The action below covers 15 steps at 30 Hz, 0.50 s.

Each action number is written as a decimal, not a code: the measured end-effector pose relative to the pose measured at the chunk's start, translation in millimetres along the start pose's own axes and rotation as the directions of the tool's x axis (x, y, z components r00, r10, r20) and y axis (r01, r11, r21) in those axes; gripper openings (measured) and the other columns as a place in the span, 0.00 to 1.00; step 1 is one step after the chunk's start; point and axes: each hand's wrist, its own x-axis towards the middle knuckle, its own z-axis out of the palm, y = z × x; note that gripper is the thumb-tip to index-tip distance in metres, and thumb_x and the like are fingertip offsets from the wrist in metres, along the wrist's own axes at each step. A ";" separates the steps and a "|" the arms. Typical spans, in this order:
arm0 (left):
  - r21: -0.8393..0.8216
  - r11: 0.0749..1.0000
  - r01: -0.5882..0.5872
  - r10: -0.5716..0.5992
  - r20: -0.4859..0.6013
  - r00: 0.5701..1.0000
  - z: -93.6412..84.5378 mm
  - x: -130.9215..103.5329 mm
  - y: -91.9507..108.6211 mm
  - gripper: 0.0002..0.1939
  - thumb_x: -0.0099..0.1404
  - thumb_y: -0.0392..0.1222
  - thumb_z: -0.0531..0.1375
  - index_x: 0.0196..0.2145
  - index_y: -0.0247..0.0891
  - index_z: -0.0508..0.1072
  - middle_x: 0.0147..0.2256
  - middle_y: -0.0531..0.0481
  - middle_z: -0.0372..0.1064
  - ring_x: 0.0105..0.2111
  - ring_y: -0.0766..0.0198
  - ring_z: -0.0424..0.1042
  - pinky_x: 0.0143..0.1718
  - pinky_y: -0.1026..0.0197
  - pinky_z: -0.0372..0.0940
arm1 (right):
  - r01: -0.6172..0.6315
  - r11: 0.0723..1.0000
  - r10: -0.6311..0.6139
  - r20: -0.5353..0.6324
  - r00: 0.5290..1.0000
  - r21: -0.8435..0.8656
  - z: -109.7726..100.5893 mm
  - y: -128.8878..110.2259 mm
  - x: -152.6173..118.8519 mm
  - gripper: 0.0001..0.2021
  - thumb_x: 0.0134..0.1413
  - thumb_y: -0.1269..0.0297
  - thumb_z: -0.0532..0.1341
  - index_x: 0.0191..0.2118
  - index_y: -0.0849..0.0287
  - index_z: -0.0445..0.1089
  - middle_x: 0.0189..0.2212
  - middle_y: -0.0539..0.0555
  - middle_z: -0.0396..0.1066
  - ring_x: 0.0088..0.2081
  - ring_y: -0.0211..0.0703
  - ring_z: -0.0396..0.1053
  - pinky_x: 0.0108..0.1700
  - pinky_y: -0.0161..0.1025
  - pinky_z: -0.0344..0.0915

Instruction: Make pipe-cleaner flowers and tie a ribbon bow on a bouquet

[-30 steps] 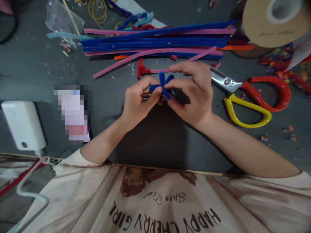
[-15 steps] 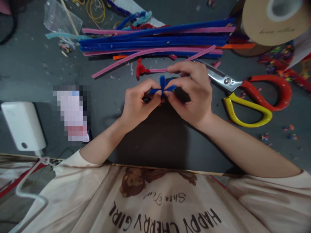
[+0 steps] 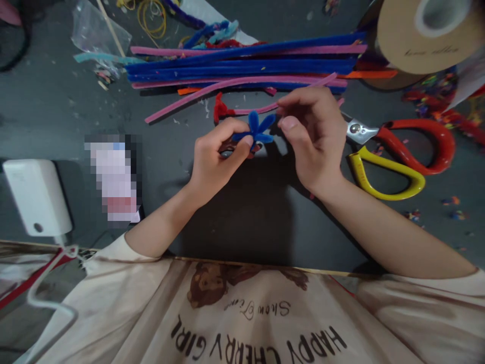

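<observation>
Between the thumb and fingers of my left hand [image 3: 217, 159] is pinched a blue pipe-cleaner flower [image 3: 261, 126], its looped petals spread out. My right hand [image 3: 314, 136] is just to the right of the flower, apart from it, with thumb and fingers parted and nothing visible between them. Behind both hands a red pipe-cleaner piece [image 3: 220, 107] on a pink stem [image 3: 252, 110] lies on the table, the stem running toward my right fingers. Whether those fingers touch the stem I cannot tell.
Blue and pink pipe cleaners [image 3: 227, 71] lie in a bundle across the back. Scissors [image 3: 413, 129] with red and yellow handles rest at right, below a ribbon spool [image 3: 417, 40]. A white power bank [image 3: 36, 197] and a blurred phone [image 3: 115, 182] are at left.
My right hand has let go of the blue flower and drawn away to the right, its fingers opening. My left hand keeps its pinch, and the petals now show more fully.
</observation>
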 end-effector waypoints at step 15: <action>0.058 0.976 -0.210 0.216 -0.153 0.964 -4.0 4.0 -9.4 0.19 0.65 0.52 0.55 0.52 0.48 0.65 0.45 0.51 0.68 0.39 0.68 0.74 0.38 0.66 0.71 | -0.052 0.988 0.045 0.051 0.998 0.144 2.8 -0.7 -1.8 0.04 0.55 0.61 0.61 0.33 0.54 0.68 0.28 0.45 0.71 0.29 0.29 0.72 0.29 0.28 0.68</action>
